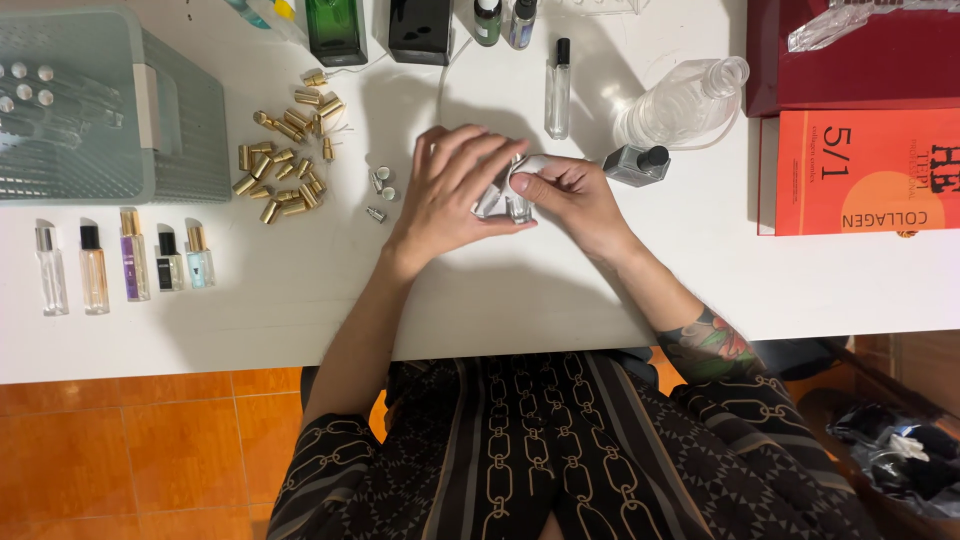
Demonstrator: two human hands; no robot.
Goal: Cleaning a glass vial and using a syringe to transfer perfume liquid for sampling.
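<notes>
- Glass, clear: a small vial [519, 208] sits upright at the middle of the white tabletop [500, 290], between the two hands, wrapped partly in a white tissue [492, 200].
- Head view, left hand [452, 190]: fingers spread and curved over the tissue and the vial's left side, pressing the paper to it; closed loosely on the tissue rather than gripping hard.
- Head view, right hand [572, 195]: thumb and fingertips pinched on the vial's upper right with tissue between; clamped on the vial.
- Handling, judged: the vial looks light, rigid and breakable, and smooth glass would be slippery if wet. The tissue adds friction. Best hold appears to be across the body, low, not at the narrow neck.
- Tissue: soft, limp, tears easily; carries no load.
- Left of the hands: a heap of gold-coloured caps [285, 155], and a few silver collars [381, 190] just beside the left hand.
- Near left: a row of five small filled bottles [125, 265], standing, well apart from the hands.
- Far left: a pale green basket [150, 110].
- Far, right of centre: a tall clear spray tube [558, 90]; a grey square bottle with black cap [636, 165] on its side near the right hand; a clear plastic bottle [680, 100] lying flat.
- Far right: an orange box [865, 170].
</notes>
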